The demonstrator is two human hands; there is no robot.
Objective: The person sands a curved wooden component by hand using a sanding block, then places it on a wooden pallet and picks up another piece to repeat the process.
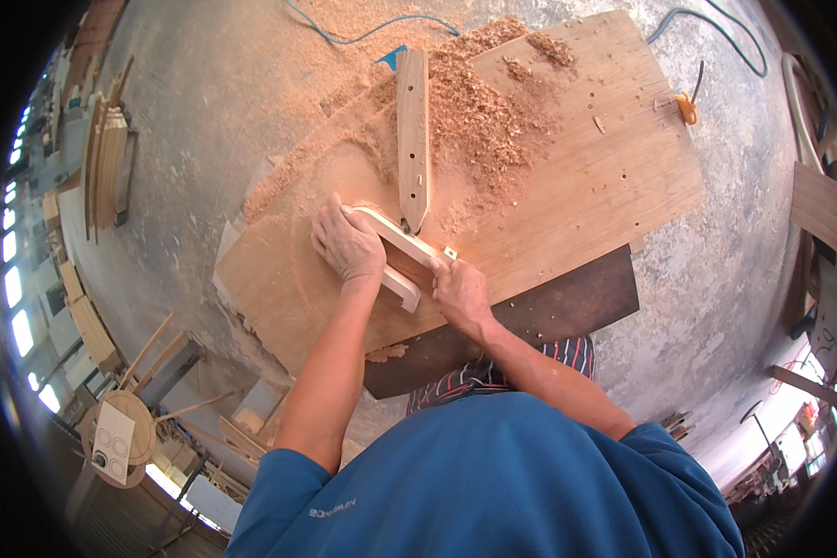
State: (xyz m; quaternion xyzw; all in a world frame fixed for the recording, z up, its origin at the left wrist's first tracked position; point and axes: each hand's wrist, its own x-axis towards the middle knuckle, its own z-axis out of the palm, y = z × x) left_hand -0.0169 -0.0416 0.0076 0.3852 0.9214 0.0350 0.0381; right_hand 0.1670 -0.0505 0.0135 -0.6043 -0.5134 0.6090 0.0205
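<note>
Both hands hold a pale wooden piece [395,240] against the wooden tabletop [567,195]. My left hand [349,244] is over its far left end, with the fingers closed around it. At its near right end, my right hand [461,290] grips with the thumb along the wood. A second pale strip with a hooked end [404,290] shows just below, partly under my left hand; whether the two are joined I cannot tell. A wooden arm with several holes [413,130] points toward me, its dark metal tip [407,225] close to the held piece's far edge.
Reddish wood shavings [488,116] heap beside the arm and scatter across the tabletop. A dark board [567,298] lies along the near edge. Cables [381,33] run over the dusty floor. Stacked boards [110,172] stand at the left, and a round wooden stool [119,437] sits lower left.
</note>
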